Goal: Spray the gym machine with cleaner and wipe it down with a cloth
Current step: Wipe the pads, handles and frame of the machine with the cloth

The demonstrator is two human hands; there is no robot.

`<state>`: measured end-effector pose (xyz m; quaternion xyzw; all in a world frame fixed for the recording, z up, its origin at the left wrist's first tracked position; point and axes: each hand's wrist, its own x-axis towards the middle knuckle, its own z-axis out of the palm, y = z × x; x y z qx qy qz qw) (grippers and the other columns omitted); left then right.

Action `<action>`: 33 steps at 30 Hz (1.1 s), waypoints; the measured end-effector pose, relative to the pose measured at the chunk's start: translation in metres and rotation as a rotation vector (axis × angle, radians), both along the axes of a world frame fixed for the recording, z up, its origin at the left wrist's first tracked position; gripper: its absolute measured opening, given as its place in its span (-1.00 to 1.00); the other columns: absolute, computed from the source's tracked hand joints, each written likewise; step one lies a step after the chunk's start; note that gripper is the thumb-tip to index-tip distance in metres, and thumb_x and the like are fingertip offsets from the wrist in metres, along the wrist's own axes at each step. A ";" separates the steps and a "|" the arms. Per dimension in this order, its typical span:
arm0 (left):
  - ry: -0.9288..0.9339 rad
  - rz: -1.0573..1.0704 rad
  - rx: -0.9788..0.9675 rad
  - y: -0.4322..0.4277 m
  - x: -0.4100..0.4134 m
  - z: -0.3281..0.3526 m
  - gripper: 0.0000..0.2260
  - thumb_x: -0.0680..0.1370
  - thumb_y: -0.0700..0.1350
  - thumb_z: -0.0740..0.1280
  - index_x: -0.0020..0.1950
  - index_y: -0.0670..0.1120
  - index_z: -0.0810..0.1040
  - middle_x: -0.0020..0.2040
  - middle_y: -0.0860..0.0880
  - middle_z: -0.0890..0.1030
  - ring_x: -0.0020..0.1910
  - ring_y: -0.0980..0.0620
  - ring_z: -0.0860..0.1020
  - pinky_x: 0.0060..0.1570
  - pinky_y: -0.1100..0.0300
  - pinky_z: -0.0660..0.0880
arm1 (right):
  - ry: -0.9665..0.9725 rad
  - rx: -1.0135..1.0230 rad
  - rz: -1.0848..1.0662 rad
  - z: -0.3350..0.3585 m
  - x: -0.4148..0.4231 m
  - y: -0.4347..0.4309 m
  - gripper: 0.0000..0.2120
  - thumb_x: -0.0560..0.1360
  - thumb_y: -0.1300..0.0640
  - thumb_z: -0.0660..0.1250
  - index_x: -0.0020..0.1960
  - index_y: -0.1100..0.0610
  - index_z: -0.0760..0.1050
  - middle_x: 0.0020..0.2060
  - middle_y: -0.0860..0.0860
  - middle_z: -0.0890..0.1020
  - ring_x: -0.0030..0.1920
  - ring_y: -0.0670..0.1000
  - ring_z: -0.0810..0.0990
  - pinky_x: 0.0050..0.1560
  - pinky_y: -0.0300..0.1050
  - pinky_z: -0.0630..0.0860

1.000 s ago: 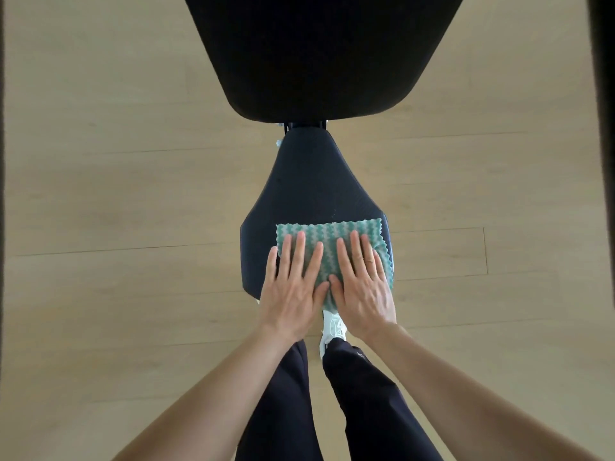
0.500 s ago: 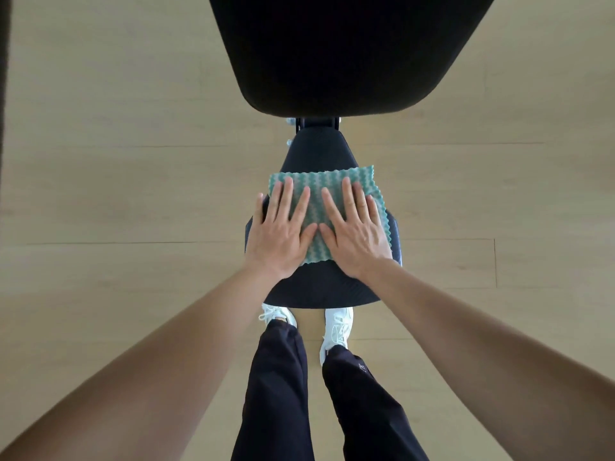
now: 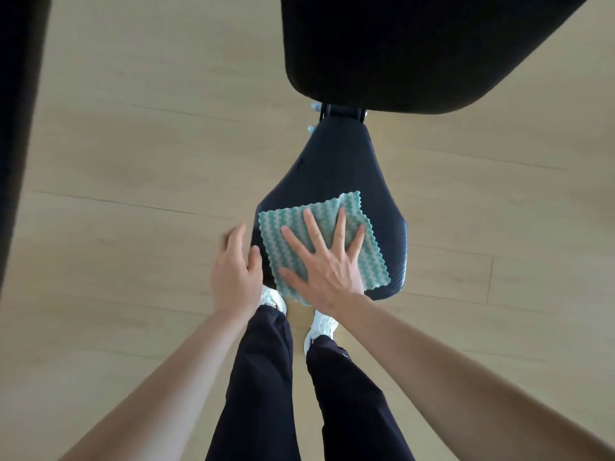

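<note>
We are pressing our right hand [image 3: 327, 264] flat on the green-and-white wavy cloth [image 3: 371, 257], with its fingers [image 3: 340, 227] straight and spread wide, gripping nothing. The cloth is lying directly under those fingers, on the wide near end of the black seat [image 3: 339, 168] of the gym machine. One corner is poking out past the fingertips and another is hanging over the seat's near edge below the thumb. Beyond the fingertips the seat is narrowing toward the large black back pad [image 3: 416, 44].

We are holding our left hand [image 3: 233, 271] just beside the cloth, off it, on the thumb side of the right hand. Its fingers are blurred but look loosely extended and are holding nothing, and its thumb is lying against the seat's left edge.

Below both wrists, dark trousers [image 3: 259, 377] and white shoes [image 3: 322, 324] are showing above the pale wooden floor [image 3: 133, 128].
</note>
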<state>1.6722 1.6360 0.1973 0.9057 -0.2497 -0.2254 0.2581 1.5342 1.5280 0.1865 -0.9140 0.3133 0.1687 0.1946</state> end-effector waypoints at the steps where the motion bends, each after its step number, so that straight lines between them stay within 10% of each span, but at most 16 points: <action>1: 0.076 0.077 0.036 0.000 0.002 0.000 -0.68 0.66 -0.18 0.29 0.43 -0.10 0.52 0.31 -0.07 0.57 0.17 -0.10 0.60 0.13 0.02 0.52 | 0.008 -0.021 0.077 -0.004 0.010 -0.009 -0.30 0.59 -0.47 -0.10 0.65 -0.27 -0.17 0.68 -0.02 -0.14 0.59 0.43 -0.29 0.42 0.64 -0.25; 7: 0.344 0.248 0.017 0.003 -0.005 0.006 -0.71 0.60 -0.07 0.42 0.33 0.02 0.62 0.12 0.08 0.66 0.01 0.14 0.63 -0.10 0.50 0.40 | 0.007 -0.064 0.178 -0.022 0.061 -0.107 -0.34 0.61 -0.44 -0.25 0.65 -0.26 -0.18 0.68 -0.05 -0.17 0.64 0.21 -0.29 0.55 0.44 -0.24; 12: 0.428 0.360 0.004 -0.007 -0.004 0.008 -0.77 0.56 -0.06 0.47 0.20 0.11 0.65 0.04 0.05 0.72 -0.05 0.05 0.68 0.08 0.08 0.60 | 0.033 -0.092 -0.054 -0.024 0.087 -0.117 -0.35 0.66 -0.32 -0.23 0.67 -0.10 0.01 0.68 0.01 -0.11 0.66 0.22 -0.22 0.58 0.40 -0.23; 20: 0.634 0.533 -0.123 0.002 0.000 0.015 -0.79 0.62 -0.26 0.36 0.14 -0.01 0.71 -0.02 -0.04 0.75 -0.03 -0.08 0.72 0.16 -0.16 0.63 | -0.070 -0.061 0.265 -0.006 0.044 -0.008 -0.41 0.69 -0.28 -0.09 0.67 -0.14 0.01 0.68 0.02 0.02 0.66 0.28 -0.09 0.54 0.45 -0.13; 26: 0.651 0.574 -0.134 0.007 -0.012 0.019 -0.74 0.58 -0.27 0.40 0.03 0.11 0.70 -0.03 0.08 0.76 0.03 0.10 0.71 0.22 -0.03 0.62 | -0.083 -0.031 0.337 -0.004 -0.001 -0.006 -0.35 0.66 -0.38 -0.07 0.68 -0.17 -0.04 0.68 -0.01 0.00 0.66 0.25 -0.10 0.57 0.42 -0.13; 33: 0.480 0.570 -0.008 -0.008 -0.015 0.019 -0.80 0.59 -0.20 0.40 0.19 -0.05 0.69 -0.01 0.09 0.70 -0.03 0.10 0.67 0.11 0.16 0.57 | 0.018 -0.089 -0.077 -0.014 0.044 -0.056 -0.32 0.63 -0.40 -0.20 0.68 -0.17 -0.11 0.68 0.02 -0.08 0.65 0.26 -0.18 0.56 0.45 -0.19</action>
